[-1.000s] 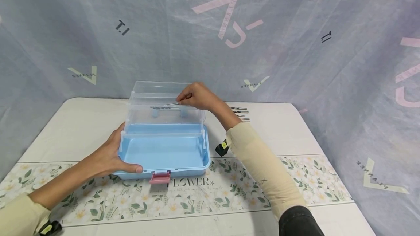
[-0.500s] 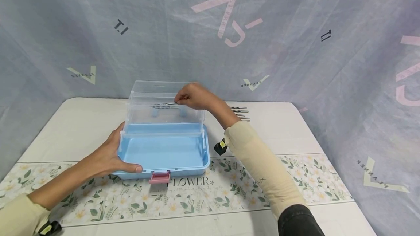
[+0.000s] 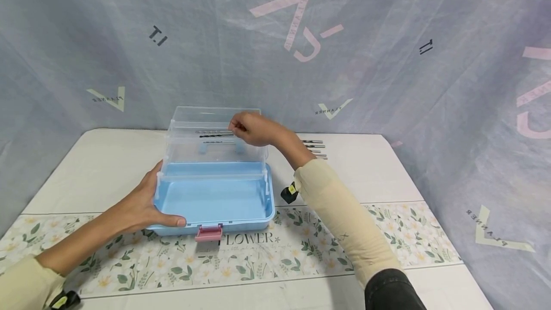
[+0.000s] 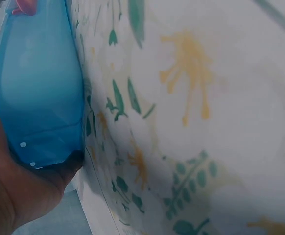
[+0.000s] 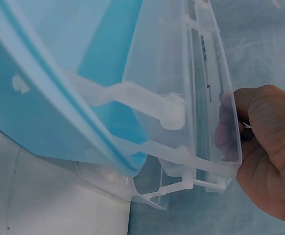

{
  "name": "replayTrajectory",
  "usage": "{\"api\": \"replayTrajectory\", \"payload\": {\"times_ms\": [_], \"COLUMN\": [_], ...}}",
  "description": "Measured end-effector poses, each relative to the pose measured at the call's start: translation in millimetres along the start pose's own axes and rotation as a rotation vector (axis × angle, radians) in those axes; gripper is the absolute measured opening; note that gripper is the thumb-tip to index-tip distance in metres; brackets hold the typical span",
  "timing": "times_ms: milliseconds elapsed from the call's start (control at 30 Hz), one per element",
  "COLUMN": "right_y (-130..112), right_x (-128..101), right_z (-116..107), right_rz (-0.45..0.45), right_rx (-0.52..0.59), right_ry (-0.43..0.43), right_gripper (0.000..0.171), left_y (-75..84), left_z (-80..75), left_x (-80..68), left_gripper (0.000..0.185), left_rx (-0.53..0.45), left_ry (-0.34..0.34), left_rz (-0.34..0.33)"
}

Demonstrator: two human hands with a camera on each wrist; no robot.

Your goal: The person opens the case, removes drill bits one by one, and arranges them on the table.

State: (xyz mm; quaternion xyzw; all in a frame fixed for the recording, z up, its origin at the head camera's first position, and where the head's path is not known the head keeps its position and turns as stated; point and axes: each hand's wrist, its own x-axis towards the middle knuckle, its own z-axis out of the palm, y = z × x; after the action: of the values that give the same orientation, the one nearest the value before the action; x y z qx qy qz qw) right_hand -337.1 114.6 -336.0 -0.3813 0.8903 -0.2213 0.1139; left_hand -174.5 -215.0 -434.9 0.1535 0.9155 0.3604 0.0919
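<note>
Light-blue box [image 3: 211, 202], open, slightly left of the middle of the table [image 3: 370, 176]; clear trays [image 3: 215, 155] raised toward the back edge, slim drill bits [image 3: 215, 135] along them; other bits [image 3: 316, 146] near that edge.

A grey curtain [image 3: 379, 23] hangs behind and on both sides of a white table cover [image 3: 120, 157], with soft folds running down it. Its prints include a large pink V-like shape [image 3: 298, 20], a pink curve [image 3: 317, 44] and a short pink bar [image 3: 332, 31] near the upper middle. Black "T.I" lettering [image 3: 158, 35] appears on either side of these, and pale yellow tick shapes [image 3: 121, 99] sit lower, one far right. Across the cover runs a floral band [image 3: 172, 271] edged by thin dark lines [image 3: 215, 288], with yellow flowers [image 4: 189, 63], green leaves [image 4: 134, 98] and the word "FLOWER" [image 3: 249, 238].
</note>
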Motion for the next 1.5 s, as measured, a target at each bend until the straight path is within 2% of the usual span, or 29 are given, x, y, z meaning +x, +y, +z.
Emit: {"api": "replayTrajectory", "payload": {"times_ms": [300,567,767,1000,1233,1500], "right_y": [6,10,15,22,36,52], "right_x": [-8,-21,-32,-50,-67,-87], "right_z": [-8,-16,-22,-31,-35,-37], "right_rz": [0.005,0.057,0.126,0.181,0.192,0.231], "right_rx": [0.221,0.428,0.513,0.503,0.492,0.509], "right_ry": [0.011,0.038,0.077,0.117,0.093,0.077], "right_gripper": [0.034,0.036,0.04,0.037,0.029,0.029], "left_y": [0.1,1.6,2.9,4.5,5.2,3.9], "left_z": [0.2,-0.3,0.8,1.7,1.5,1.1], "left_x": [-1.1,-0.2,-0.5,-1.0,-1.6,-1.2], "left_gripper": [0.169,0.169,0.169,0.168,0.168,0.168], "left_rx": [0.026,0.037,0.031,0.037,0.034,0.039], "left_ry": [-0.018,-0.02,-0.033,-0.028,-0.031,-0.041], "left_rz": [-0.036,-0.032,-0.047,-0.036,-0.04,-0.054]}}
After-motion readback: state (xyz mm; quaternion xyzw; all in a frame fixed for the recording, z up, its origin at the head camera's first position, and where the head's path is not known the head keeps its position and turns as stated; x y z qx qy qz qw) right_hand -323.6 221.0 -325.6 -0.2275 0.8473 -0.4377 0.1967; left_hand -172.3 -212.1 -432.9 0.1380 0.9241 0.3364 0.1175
